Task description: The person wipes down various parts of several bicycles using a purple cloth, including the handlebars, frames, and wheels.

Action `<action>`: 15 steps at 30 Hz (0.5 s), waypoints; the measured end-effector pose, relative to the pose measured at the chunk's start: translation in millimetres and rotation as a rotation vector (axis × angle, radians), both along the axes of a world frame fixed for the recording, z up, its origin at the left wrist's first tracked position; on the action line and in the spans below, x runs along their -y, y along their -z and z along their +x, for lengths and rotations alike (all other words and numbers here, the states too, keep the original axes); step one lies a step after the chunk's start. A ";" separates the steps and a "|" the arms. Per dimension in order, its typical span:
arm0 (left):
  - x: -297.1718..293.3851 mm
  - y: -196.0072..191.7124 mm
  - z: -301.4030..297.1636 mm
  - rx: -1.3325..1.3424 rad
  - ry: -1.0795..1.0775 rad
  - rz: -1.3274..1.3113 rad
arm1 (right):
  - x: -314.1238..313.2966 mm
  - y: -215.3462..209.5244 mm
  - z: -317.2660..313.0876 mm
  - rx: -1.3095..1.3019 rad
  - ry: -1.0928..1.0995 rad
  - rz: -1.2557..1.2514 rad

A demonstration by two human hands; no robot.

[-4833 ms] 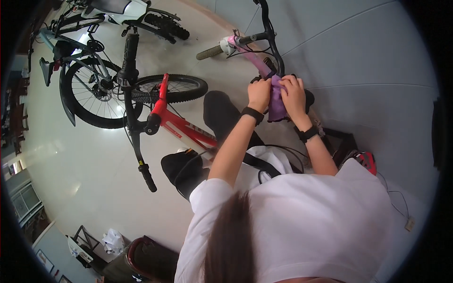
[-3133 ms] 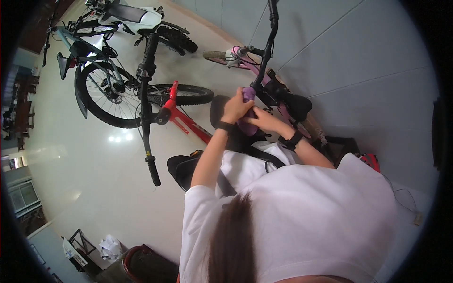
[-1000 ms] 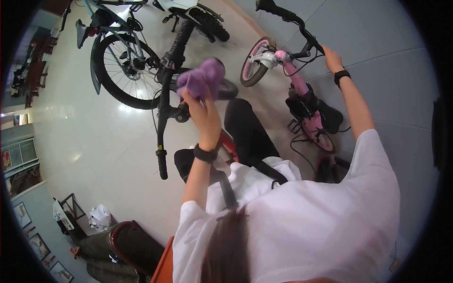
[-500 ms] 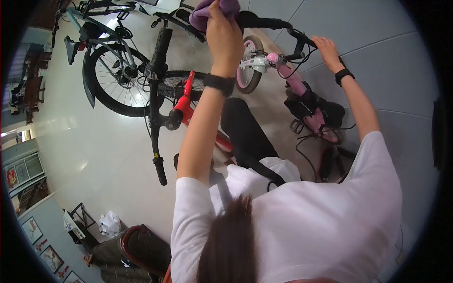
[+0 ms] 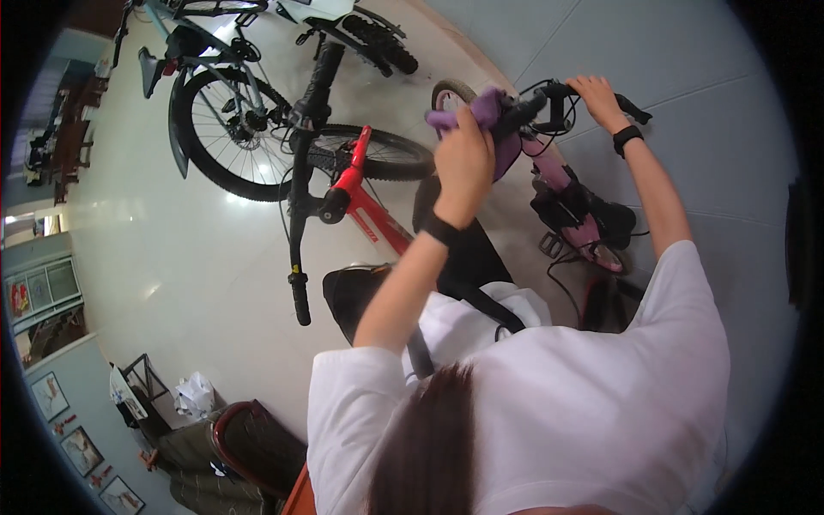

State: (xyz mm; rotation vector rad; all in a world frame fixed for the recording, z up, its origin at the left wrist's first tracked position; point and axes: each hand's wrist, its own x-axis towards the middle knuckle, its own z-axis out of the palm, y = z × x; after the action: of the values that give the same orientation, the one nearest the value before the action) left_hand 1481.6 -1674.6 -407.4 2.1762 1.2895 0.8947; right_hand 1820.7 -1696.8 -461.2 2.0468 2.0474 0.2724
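My left hand (image 5: 466, 163) is closed on a purple cloth (image 5: 486, 106), bunched against the left part of a black bicycle handlebar (image 5: 525, 110). Part of the cloth hangs below the bar. On the bar's other side, my right hand (image 5: 596, 99) has its fingers curled over the grip area, beside black cables and a brake lever (image 5: 633, 108). Beyond and below the handlebar stands a small pink bicycle (image 5: 554, 167), partly hidden by the cloth and bar. Which frame the handlebar belongs to I cannot tell.
A red bicycle (image 5: 371, 219) with a wide black handlebar (image 5: 298, 180) stands close on my left. Behind it are a grey-blue bicycle (image 5: 236, 129) and a white one (image 5: 316, 10). A grey wall (image 5: 695, 137) runs along the right. A chair (image 5: 236, 429) stands lower left.
My left hand has come down and right with the purple cloth, onto the handlebar. The handlebar has turned, its left part swinging nearer. My right hand stays on it.
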 end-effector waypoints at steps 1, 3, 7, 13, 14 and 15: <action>12.4 4.1 -5.5 0.026 0.014 -0.003 | -3.7 -2.6 -0.3 0.001 -0.069 -0.015; 39.5 5.4 -15.6 -0.005 0.068 -0.030 | -10.3 -7.4 3.3 -0.071 -0.138 0.000; 89.0 5.2 -35.1 0.024 0.126 -0.267 | -16.4 -27.8 -14.9 -0.005 -0.226 -0.101; 99.0 19.2 -80.5 0.141 0.141 -0.399 | 7.2 -49.2 -55.7 -0.015 -0.232 -0.217; 100.6 21.5 -89.9 0.095 0.180 -0.446 | 11.5 -49.5 -61.2 -0.017 -0.252 -0.205; 102.9 24.3 -100.9 0.049 0.219 -0.493 | 14.9 -49.4 -68.5 -0.012 -0.258 -0.209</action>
State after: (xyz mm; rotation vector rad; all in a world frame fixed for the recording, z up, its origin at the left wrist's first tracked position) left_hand 1380.7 -1777.5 -431.7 1.8442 1.0822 0.4767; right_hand 1752.2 -1711.6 -411.8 1.6696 2.2429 0.0847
